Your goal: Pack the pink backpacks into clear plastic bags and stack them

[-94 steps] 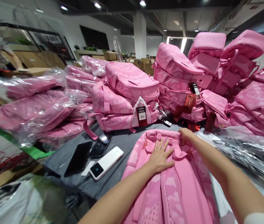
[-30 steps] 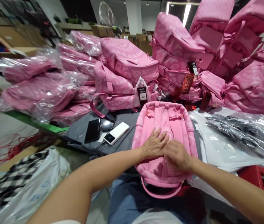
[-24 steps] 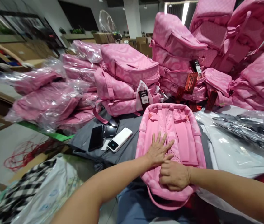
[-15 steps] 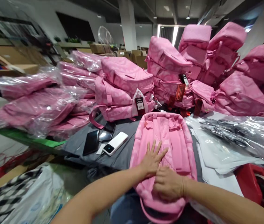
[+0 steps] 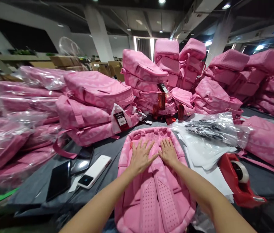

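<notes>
A pink backpack [image 5: 149,194] lies in front of me with its strap side up, its two perforated shoulder straps running down the middle toward me. My left hand [image 5: 142,157] rests flat on the upper back panel, fingers spread and holding nothing. Beside it my right hand [image 5: 168,152] presses on the top right of the same panel, fingers stretched out. The hands lie close together on the bag.
Stacked pink backpacks [image 5: 95,94] with hanging tags [image 5: 121,120] stand behind. Plastic-wrapped bags [image 5: 11,142] fill the left. A white power bank [image 5: 94,171] and black phone [image 5: 58,179] lie left; a red tape dispenser [image 5: 238,181] and clear plastic bags [image 5: 212,129] lie right.
My right hand has opened from a fist and moved up the backpack. The shoulder straps now lie toward me along the panel. My view has swung to the right.
</notes>
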`<state>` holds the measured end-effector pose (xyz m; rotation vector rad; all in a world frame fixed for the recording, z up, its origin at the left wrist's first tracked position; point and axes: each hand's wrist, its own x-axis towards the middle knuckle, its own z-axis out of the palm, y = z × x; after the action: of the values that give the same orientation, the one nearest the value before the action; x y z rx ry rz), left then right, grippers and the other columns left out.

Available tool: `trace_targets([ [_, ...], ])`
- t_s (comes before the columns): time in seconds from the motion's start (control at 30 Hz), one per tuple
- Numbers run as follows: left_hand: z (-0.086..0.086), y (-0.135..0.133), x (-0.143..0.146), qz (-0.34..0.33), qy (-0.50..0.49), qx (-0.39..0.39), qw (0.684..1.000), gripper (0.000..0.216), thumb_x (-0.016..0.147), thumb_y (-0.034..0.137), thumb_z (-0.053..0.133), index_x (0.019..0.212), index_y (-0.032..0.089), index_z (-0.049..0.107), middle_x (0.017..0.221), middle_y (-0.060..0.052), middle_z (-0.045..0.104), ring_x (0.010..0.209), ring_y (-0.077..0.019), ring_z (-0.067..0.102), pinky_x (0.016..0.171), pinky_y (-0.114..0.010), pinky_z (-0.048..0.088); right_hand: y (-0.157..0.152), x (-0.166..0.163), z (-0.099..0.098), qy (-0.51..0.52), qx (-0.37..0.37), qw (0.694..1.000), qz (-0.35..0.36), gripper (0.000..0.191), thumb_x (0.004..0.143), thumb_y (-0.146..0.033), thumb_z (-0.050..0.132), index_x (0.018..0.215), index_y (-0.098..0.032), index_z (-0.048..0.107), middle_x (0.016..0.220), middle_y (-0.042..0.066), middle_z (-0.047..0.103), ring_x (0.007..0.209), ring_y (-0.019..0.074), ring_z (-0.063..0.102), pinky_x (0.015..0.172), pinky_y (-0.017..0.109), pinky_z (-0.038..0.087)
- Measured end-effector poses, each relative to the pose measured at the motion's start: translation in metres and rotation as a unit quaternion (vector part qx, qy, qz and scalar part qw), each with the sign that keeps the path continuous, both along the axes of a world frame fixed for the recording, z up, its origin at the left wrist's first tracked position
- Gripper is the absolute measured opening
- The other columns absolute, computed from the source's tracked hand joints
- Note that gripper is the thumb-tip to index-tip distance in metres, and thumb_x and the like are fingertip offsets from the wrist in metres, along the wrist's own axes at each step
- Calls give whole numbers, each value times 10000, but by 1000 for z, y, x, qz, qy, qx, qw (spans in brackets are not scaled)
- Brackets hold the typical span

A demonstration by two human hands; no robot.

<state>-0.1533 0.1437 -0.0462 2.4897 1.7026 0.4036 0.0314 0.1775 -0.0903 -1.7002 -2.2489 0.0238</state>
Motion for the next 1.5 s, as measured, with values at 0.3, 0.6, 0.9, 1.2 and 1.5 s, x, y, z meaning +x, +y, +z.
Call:
trace_targets([
  [0.3, -51, 18, 7, 79, 46, -21, 996, 700, 930, 678, 517, 1548, 358, 436, 1703, -75, 245, 1552, -474, 149, 1221, -682, 99, 58, 86, 31, 86, 25, 990, -104, 375, 1056, -287, 350, 1261, -204, 653, 1254, 118, 697, 1176, 230, 628, 1019, 358, 462],
  [0.6, -64, 24, 0, 74, 14, 13, 997, 653, 921, 609, 585, 1525, 398, 456, 1684, -58, 306, 1553, -430, 181, 1228, -657, 135, 104, 216, -1, 128, -52, 946, -293, 106, 819, -295, 670, 796, -199, 708, 858, 89, 709, 842, 255, 653, 693, 303, 435],
  [0.9, -58, 23, 2, 81, 18, 7, 997, 641, 915, 601, 598, 1508, 386, 487, 1679, -65, 318, 1541, -428, 225, 1239, -637, 118, 124, 260, 95, 185, -38, 957, -219, 291, 798, -381, 668, 585, -187, 623, 491, -19, 525, 526, 151, 488, 554, 268, 367],
  [1.2, -48, 18, 7, 83, -48, -3, 995, 629, 908, 555, 623, 1499, 373, 509, 1677, -71, 321, 1554, -434, 186, 1224, -674, 89, 54, 187, 263, 204, 244, 942, -107, 375, 970, -516, 438, 759, -225, 541, 730, 25, 546, 698, 179, 504, 656, 295, 385],
  [1.5, 20, -40, 30, -40, -628, -188, 754, 520, 816, 642, 629, 1113, 228, 734, 1182, -109, 716, 1138, -285, 634, 1001, -438, 468, -93, 60, 173, 222, 18, 937, 268, 364, 1043, -476, 499, 900, -233, 729, 769, 34, 636, 683, 168, 602, 616, 262, 452],
])
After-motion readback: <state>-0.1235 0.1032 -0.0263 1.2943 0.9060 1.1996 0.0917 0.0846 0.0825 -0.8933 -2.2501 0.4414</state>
